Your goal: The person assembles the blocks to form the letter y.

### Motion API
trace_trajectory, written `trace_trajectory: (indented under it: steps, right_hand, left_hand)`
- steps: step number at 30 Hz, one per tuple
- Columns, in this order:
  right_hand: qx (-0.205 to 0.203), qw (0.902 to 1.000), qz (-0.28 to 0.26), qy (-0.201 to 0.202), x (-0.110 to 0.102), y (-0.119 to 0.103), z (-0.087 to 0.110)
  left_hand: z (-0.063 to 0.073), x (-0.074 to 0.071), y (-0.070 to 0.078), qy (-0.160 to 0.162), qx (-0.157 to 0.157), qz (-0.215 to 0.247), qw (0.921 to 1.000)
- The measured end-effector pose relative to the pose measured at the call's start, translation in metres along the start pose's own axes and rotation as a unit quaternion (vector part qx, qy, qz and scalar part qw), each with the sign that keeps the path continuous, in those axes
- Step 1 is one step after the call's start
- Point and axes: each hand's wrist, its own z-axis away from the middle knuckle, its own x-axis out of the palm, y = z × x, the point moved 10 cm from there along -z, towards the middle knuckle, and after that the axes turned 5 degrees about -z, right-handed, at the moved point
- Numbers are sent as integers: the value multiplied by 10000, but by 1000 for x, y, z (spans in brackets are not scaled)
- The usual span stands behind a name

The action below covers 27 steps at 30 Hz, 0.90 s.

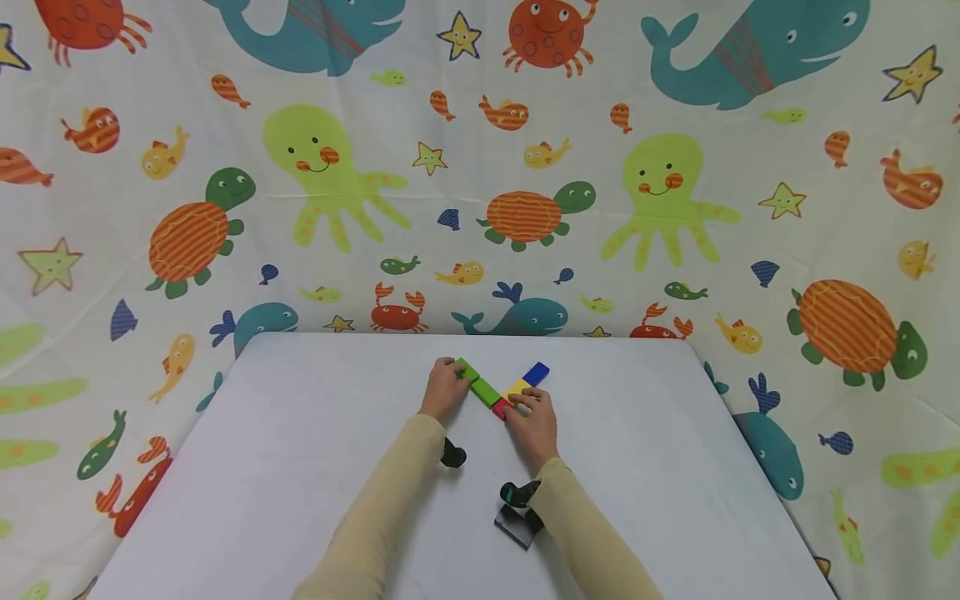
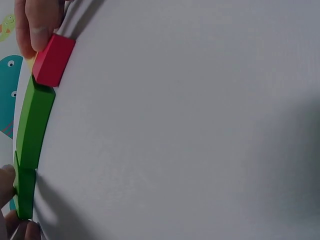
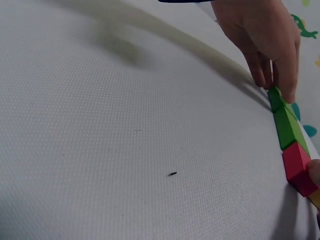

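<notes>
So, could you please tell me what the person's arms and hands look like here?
The left sleeve and right sleeve are long, plain and pale beige. The left hand and right hand wear no gloves. A small dark device shows near the end of the left sleeve, and a second dark device, with a hint of green, near the right one's. No cables are visible.

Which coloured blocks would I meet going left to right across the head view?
Far green block, nearer green block, red block, yellow block, blue block.
</notes>
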Motion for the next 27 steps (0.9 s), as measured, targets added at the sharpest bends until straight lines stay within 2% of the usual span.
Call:
trace_trajectory:
  steps: [6, 16, 27]
  right_hand:
    - [-209, 9998, 0, 42, -1, -5, 1]
    - [9, 10000, -24, 19, -1, -2, 0]
    - [62, 10000, 9, 41, 0, 0, 1]
  left_hand:
    - [0, 0, -1, 67, 169, -115, 9998]
    - [0, 0, 3, 83, 323, -244, 9991]
    - [1, 3, 2, 12, 222, -250, 9994]
